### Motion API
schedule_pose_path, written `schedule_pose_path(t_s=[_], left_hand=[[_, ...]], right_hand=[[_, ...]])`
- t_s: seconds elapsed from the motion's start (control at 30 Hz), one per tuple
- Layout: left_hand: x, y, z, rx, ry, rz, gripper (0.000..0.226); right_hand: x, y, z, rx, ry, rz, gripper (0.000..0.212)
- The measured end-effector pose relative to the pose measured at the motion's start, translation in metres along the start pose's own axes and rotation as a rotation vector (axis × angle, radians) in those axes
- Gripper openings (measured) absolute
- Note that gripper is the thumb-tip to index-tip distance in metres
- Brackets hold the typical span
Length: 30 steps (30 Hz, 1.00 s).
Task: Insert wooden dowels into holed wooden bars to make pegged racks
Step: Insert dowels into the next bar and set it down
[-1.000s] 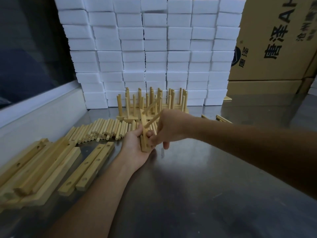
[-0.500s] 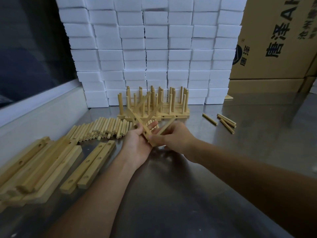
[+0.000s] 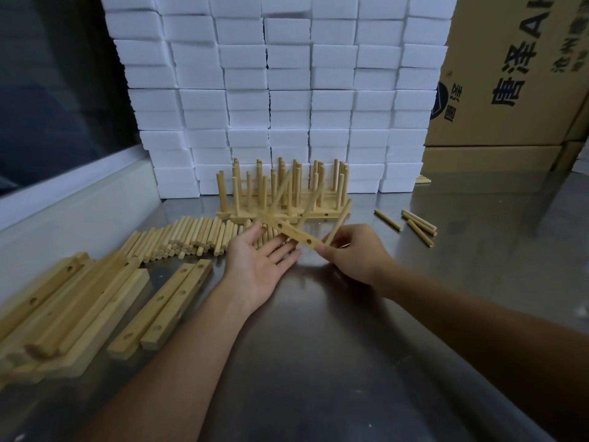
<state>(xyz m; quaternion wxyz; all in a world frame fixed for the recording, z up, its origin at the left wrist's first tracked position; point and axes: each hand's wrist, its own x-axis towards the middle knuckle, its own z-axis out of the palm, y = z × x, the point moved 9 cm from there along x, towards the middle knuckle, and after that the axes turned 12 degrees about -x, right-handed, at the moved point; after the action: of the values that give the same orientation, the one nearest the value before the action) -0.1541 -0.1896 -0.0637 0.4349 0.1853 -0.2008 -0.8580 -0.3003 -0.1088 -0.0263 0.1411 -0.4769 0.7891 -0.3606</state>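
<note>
A holed wooden bar (image 3: 288, 230) lies tilted across the straight fingertips of my left hand (image 3: 258, 266), which is palm up and open beneath it. Two dowels stand in the bar and slant up toward the back; two empty holes show on its near half. My right hand (image 3: 352, 255) pinches a single loose dowel (image 3: 340, 223) between thumb and fingers, just right of the bar's near end. Its thumb touches that end of the bar.
Finished pegged racks (image 3: 331, 215) stand behind the hands. Loose dowels (image 3: 191, 234) lie in a row at the left, a few more dowels (image 3: 417, 223) at the right. Holed bars (image 3: 165, 301) and a bar pile (image 3: 63, 311) sit near left. White foam blocks (image 3: 287, 90) and cardboard boxes (image 3: 510, 90) wall the back of the steel table (image 3: 318, 346).
The bar went from upright in my left hand's grip to lying slanted on its opened fingers. My right hand drew back to the right with a dowel.
</note>
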Motion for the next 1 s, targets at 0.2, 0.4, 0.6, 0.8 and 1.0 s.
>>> schedule_pose_path(t_s=[0.2, 0.4, 0.6, 0.8, 1.0], left_hand=[[0.0, 0.002, -0.004, -0.023, 0.036, 0.015, 0.046], [-0.001, 0.0, -0.005, -0.028, 0.035, -0.008, 0.036], [0.003, 0.001, -0.008, -0.005, 0.04, 0.005, 0.034], [0.002, 0.002, -0.007, 0.023, 0.03, 0.016, 0.034], [0.002, 0.002, -0.005, 0.034, 0.024, 0.019, 0.035]], right_hand=[[0.017, 0.032, -0.024, -0.117, 0.113, 0.051, 0.01], [0.036, 0.049, -0.033, -0.287, 0.227, 0.112, 0.019], [0.055, 0.049, -0.034, -0.387, 0.24, 0.132, 0.009], [0.072, 0.049, -0.036, -0.377, 0.275, 0.17, 0.025], [0.085, 0.05, -0.037, -0.353, 0.275, 0.224, 0.017]])
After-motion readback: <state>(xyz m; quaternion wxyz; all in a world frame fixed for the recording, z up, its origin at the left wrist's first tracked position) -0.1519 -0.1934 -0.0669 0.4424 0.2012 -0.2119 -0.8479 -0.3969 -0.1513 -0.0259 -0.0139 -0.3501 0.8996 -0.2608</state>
